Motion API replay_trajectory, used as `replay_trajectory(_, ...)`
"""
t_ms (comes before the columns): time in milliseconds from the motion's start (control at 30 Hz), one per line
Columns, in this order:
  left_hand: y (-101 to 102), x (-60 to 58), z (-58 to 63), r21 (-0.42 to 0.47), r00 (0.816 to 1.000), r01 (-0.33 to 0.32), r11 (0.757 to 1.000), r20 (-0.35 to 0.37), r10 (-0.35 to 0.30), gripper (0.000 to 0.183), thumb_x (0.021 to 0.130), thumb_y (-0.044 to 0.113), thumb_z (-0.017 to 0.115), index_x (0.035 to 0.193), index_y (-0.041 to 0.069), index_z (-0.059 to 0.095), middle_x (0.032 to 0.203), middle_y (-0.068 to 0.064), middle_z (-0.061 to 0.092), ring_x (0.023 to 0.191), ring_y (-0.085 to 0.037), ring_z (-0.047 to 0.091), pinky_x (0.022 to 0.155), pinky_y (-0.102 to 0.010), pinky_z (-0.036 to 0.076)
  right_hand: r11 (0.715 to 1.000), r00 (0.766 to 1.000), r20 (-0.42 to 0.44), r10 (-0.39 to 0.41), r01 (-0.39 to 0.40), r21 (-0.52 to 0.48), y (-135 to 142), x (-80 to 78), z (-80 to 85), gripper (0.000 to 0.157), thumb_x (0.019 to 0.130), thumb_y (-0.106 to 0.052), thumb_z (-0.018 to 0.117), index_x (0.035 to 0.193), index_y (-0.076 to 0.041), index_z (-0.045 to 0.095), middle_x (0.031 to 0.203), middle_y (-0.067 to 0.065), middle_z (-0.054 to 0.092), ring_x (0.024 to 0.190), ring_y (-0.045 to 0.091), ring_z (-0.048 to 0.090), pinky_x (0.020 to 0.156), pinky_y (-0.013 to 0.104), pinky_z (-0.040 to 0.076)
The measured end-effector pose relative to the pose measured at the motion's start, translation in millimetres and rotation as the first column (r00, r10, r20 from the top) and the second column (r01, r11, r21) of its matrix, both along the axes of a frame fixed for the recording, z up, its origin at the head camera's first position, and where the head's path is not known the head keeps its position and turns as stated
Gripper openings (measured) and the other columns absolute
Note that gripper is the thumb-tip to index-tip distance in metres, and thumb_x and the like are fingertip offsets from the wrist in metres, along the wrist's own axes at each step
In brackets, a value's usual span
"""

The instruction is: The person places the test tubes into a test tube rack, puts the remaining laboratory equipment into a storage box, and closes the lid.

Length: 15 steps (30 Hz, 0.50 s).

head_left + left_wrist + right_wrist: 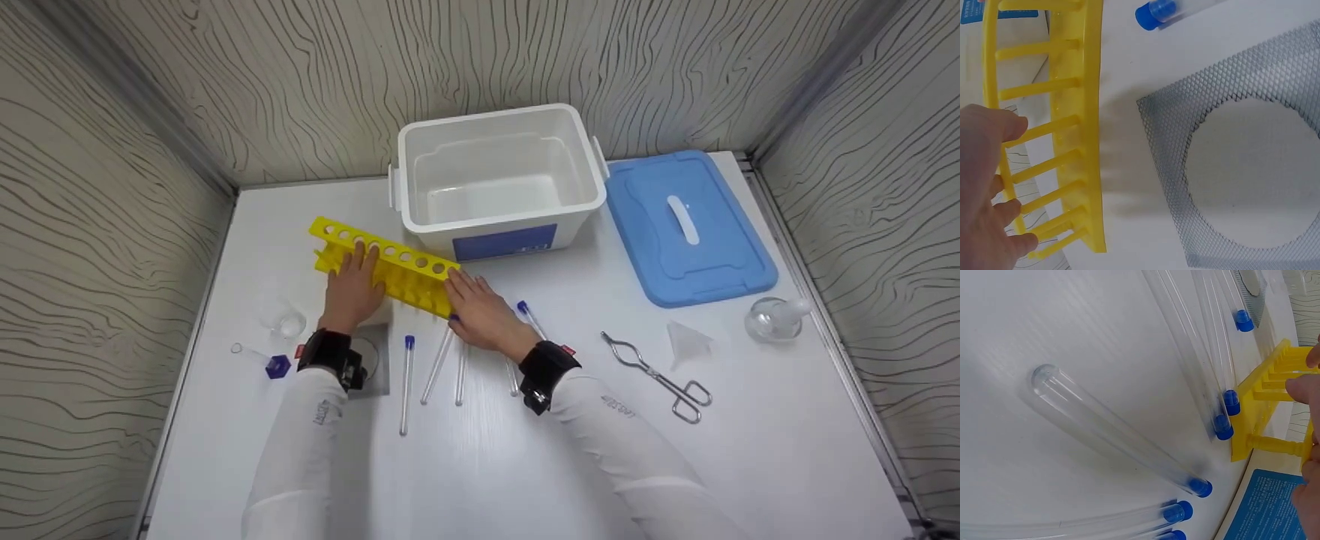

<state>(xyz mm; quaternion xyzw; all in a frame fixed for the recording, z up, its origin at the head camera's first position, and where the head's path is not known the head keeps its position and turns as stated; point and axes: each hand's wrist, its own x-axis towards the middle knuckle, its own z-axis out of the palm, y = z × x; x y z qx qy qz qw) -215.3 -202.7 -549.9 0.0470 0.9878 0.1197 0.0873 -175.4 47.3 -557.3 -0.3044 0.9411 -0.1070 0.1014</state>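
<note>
A yellow test tube rack (416,289), with a row of round holes along its top, stands at a slant in front of the white bin. My left hand (354,294) grips its top strip near the middle. In the left wrist view, that thumb and the fingers (1008,214) curl round the strip's edge. My right hand (487,315) holds the rack's right end, though part of its grasp is out of view. Several blue-capped test tubes (407,386) lie close by, some partly hidden by the right hand and wrist. Under the left wrist is a wire gauze (1168,129) with a round centre.
Behind the rack is the open white bin (502,217); its blue lid (645,225) lies to the right. Metal tongs (660,377), a clear funnel (688,343) and a round glass vessel (772,320) are at right. Leftward lie a blue-based cylinder (276,366) and a glass beaker (289,324).
</note>
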Motion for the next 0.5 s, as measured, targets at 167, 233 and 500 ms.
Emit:
replay_trajectory(167,6.9,-0.3,-6.0,-0.003,0.999,-0.044,0.999,0.001,0.044,0.065,0.101,0.028,0.049,0.158,0.011,0.023,0.167,-0.018,0.015,0.15,-0.046,0.023,0.118,-0.066,0.027,1.0,1.0,0.001,-0.008,0.008,-0.024,3.4,-4.3,1.1,0.066,0.101,-0.027,0.051,0.154,0.002,0.026,0.165,0.02,0.018,0.154,0.034,0.02,0.125,0.05,0.022)
replay_trajectory(233,10.8,0.9,-8.2,0.0,0.998,-0.068,0.998,0.003,0.068,0.065,0.102,0.029,0.049,0.159,0.012,0.022,0.167,-0.016,0.013,0.15,-0.045,0.022,0.118,-0.065,0.026,0.999,1.0,-0.004,-0.016,0.016,-0.03,5.1,-6.3,1.5,0.065,0.101,-0.026,0.051,0.154,0.002,0.027,0.165,0.021,0.018,0.154,0.034,0.021,0.125,0.051,0.023)
replay_trajectory(500,25.6,9.7,-9.7,-0.005,0.994,-0.104,0.995,-0.022,0.104,0.064,0.101,0.026,0.049,0.158,0.013,0.024,0.167,-0.015,0.016,0.148,-0.044,0.028,0.116,-0.064,0.032,0.998,0.999,0.007,-0.045,0.045,-0.045,15.6,-11.8,1.7,0.064,0.101,-0.024,0.051,0.154,0.003,0.026,0.165,0.021,0.018,0.153,0.035,0.022,0.125,0.05,0.021)
